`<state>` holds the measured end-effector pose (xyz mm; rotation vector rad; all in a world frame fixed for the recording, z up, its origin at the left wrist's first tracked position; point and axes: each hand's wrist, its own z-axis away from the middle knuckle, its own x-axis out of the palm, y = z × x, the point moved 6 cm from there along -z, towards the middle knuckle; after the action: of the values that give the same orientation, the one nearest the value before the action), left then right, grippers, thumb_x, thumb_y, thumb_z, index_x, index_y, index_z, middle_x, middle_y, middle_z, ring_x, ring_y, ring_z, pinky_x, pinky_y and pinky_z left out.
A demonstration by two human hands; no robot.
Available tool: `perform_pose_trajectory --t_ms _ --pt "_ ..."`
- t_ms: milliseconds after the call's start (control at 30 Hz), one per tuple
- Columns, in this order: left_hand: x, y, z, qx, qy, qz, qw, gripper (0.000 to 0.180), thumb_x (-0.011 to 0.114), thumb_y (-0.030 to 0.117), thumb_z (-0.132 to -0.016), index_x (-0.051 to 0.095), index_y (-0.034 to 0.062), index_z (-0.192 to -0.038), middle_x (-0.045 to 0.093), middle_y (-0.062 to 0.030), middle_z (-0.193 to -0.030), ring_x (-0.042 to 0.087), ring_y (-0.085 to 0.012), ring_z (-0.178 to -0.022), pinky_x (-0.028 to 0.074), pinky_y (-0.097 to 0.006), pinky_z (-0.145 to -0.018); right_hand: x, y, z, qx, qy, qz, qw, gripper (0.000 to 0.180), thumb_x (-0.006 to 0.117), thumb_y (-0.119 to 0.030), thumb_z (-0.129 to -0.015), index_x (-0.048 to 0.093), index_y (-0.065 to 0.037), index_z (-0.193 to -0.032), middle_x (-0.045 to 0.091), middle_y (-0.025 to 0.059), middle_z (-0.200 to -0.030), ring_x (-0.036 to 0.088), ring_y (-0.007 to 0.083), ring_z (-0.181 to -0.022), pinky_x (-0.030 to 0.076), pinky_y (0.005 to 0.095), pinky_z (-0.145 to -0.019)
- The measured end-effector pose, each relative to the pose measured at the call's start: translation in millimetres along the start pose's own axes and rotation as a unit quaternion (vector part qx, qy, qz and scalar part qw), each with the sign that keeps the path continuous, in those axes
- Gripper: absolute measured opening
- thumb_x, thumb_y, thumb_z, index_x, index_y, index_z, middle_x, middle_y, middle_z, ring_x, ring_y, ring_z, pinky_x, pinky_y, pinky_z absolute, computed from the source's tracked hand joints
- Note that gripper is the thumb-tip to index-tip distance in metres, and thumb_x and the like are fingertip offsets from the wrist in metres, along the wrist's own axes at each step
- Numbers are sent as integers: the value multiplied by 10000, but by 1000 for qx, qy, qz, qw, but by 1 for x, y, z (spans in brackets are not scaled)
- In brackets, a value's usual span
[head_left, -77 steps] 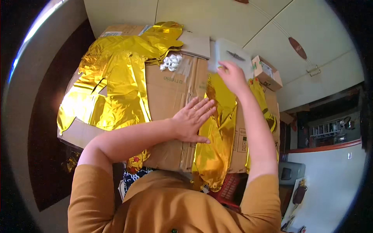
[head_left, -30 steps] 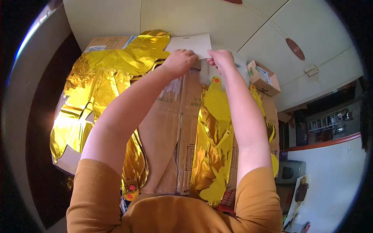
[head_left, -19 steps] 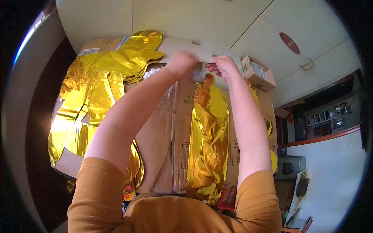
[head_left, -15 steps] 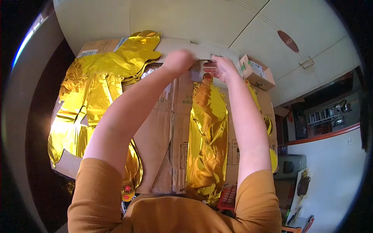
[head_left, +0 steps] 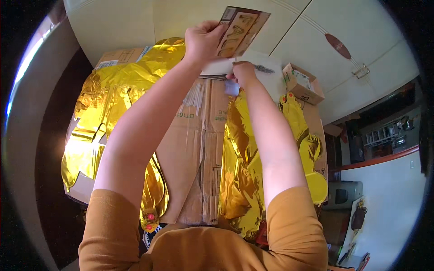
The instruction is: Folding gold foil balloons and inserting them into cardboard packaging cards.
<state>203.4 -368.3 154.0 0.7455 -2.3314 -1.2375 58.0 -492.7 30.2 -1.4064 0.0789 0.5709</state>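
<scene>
My left hand [head_left: 204, 41] is raised at the far side of the work surface, thumb and fingers pinching a flat printed card [head_left: 242, 31] with a dark ground and gold balloon pictures. My right hand [head_left: 244, 72] is lower, just right of it, with curled fingers; a pale, see-through piece [head_left: 232, 87], perhaps plastic film, shows blurred beneath them, and what they grip is hard to tell. Below my right hand, a flat gold foil balloon [head_left: 239, 180] lies lengthwise on cardboard [head_left: 181, 149]. Thin white sticks [head_left: 193, 97] rest between my forearms.
Stacked gold foil balloons [head_left: 131, 72] cover the left side. More gold foil [head_left: 296, 117] lies right of my right forearm. A small open cardboard box [head_left: 304, 86] stands at the back right, before pale cabinet doors [head_left: 352, 36]. Dark flat pieces [head_left: 211, 77] lie at the far edge.
My left hand has risen and now holds the printed card up. My right hand has shifted left, and its fingers have curled in. More of the gold foil at right shows.
</scene>
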Motion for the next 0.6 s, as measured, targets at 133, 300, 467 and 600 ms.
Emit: perform_pose_trajectory --t_ms 133,300,467,600 --pt "-8 58 34 200 -20 -118 972 189 713 136 -926 739 7 -1062 733 -4 -894 639 -55 -808 526 -246 -717 -34 -38 45 -94 55 116 987 209 562 -148 -923 678 -1 -1015 721 163 -865 719 235 -784 549 369 -666" --pt "-20 86 90 224 -30 -90 970 170 688 82 -942 715 -14 -1080 738 -34 -925 653 -73 -843 542 -247 -780 -91 -45 150 -185 -14 64 981 542 672 -152 -862 563 -13 -1375 672 54 -1047 636 176 -887 520 296 -747" --pt "12 146 167 303 -116 -96 941 271 701 -5 -814 708 47 -1079 709 -138 -963 703 -290 -863 580 -341 -770 -112 -33 295 -354 -109 -86 925 859 787 -264 -830 315 -32 -1509 481 105 -1435 560 243 -1193 495 403 -973" --pt "25 175 239 315 -269 21 910 329 670 -96 -813 680 4 -1126 694 -166 -1095 697 -326 -987 575 -373 -835 -130 -4 360 -201 -163 -326 909 906 829 -303 -819 305 -27 -1504 439 132 -1462 447 240 -1344 349 426 -1134"
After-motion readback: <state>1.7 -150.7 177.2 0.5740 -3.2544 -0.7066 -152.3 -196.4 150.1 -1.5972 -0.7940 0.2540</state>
